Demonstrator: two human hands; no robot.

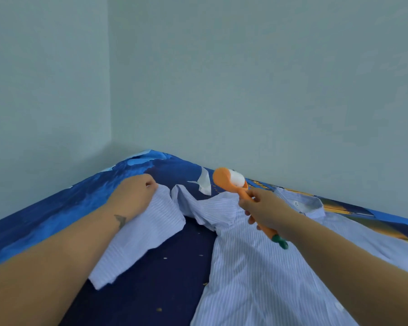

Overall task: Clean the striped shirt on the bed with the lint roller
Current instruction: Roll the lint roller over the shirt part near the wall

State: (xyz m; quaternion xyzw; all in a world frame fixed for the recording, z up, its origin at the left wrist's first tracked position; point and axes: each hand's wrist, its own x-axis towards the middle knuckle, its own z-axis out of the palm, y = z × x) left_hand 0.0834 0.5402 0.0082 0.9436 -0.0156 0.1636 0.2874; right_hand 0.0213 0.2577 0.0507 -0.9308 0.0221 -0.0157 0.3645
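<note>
while the shirt is lying across the bed, these lines are telling the rest:
striped shirt (pixel 257 267): thin pale blue cloth with fine white stripes, lying spread over the right half of the bed, its collar (pixel 309 205) toward the wall, one sleeve (pixel 141 234) stretching left in soft folds.
left hand (pixel 137 191): fingers curling closed, pinching the far end of the sleeve against the bed.
right hand (pixel 266 212): wrapping around the handle, holding the roller raised just above the shoulder area.
lint roller (pixel 231 182): smooth orange plastic, carrot-shaped with a green tip (pixel 280 242), carrying a white cylindrical roll at its rounded head.
bed (pixel 151 278): wearing a dark navy sheet speckled with small gold dots, lighter blue patches running along the left edge.
walls (pixel 245 78): plain, matte, pale grey-green, meeting in a corner.
</note>
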